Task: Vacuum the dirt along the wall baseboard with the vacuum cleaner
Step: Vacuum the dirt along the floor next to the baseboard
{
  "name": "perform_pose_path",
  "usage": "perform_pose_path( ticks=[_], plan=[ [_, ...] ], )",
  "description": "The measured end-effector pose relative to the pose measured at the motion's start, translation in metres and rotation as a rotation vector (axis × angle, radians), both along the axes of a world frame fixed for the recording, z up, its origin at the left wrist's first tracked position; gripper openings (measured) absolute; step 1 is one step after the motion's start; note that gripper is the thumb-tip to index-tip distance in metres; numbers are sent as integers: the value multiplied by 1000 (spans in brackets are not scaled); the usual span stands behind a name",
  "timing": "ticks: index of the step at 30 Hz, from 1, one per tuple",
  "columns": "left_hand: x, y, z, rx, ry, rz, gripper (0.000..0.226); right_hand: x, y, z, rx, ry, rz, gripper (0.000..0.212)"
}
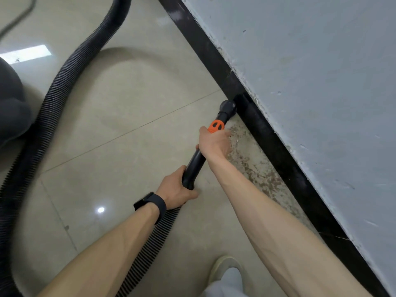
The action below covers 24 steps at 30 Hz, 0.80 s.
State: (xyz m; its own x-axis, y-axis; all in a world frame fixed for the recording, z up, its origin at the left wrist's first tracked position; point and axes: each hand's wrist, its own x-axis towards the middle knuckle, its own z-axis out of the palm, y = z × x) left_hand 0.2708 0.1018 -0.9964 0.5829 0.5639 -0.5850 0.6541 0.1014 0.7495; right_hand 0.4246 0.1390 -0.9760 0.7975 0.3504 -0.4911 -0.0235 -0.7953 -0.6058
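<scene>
A black vacuum wand (194,166) with an orange collar (216,126) points up and right to a black floor nozzle (246,106) pressed against the black baseboard (276,146). My right hand (213,143) grips the wand just below the orange collar. My left hand (176,188), with a dark watch on the wrist, grips the wand's lower end where the ribbed hose starts. Brown dirt (255,168) lies in a band on the floor tiles along the baseboard, from the nozzle toward me.
The ribbed black hose (64,82) loops from my hands round the left side and off the top. A dark rounded vacuum body (10,103) sits at the left edge. The pale blue-grey wall (321,82) fills the right. My shoe (225,269) stands near the bottom.
</scene>
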Motion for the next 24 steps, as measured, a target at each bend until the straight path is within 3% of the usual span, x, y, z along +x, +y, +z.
perform_pose_path(
  ticks=[7,12,18,24],
  plan=[
    [5,35,3,-11,23,43,41,9,37,10,25,79,162,49],
    [-5,38,10,127,66,-74,36,6,21,6,145,201,-2,41],
    [-48,32,16,261,135,-254,38,-26,-16,7,371,462,-160,47],
    [-119,25,20,321,241,-393,41,-80,-48,7,398,714,-230,36]
  ],
)
